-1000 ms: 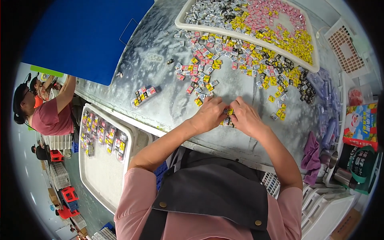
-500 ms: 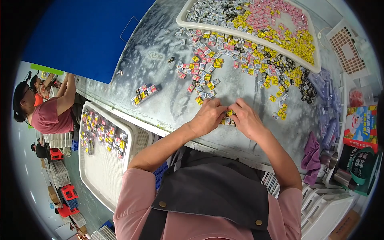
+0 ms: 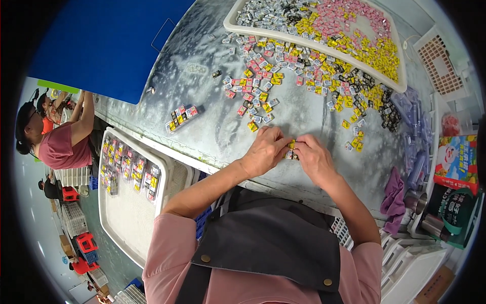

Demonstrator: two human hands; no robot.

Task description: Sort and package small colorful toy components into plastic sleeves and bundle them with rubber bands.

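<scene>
My left hand [image 3: 266,150] and my right hand [image 3: 312,156] meet over the grey table, fingers closed around a small group of wrapped pieces [image 3: 291,150] in yellow, white and black. The fingers cover most of this group, so its full shape is hidden. Just beyond my hands, loose wrapped pieces [image 3: 257,83] in pink, yellow, white and black lie scattered. To the left on the table rests a clear pack [image 3: 180,118] filled with rows of the same pieces.
A white tray [image 3: 314,44] heaped with sorted pieces stands at the back. Left, below the table edge, another white tray [image 3: 130,223] holds several filled packs. Clear plastic containers [image 3: 415,134] and a purple cloth [image 3: 393,197] lie at right. A co-worker [image 3: 63,134] stands far left.
My right hand has shifted slightly to the right and nearer, showing a little more of the held pieces. My left hand stays in nearly the same place.
</scene>
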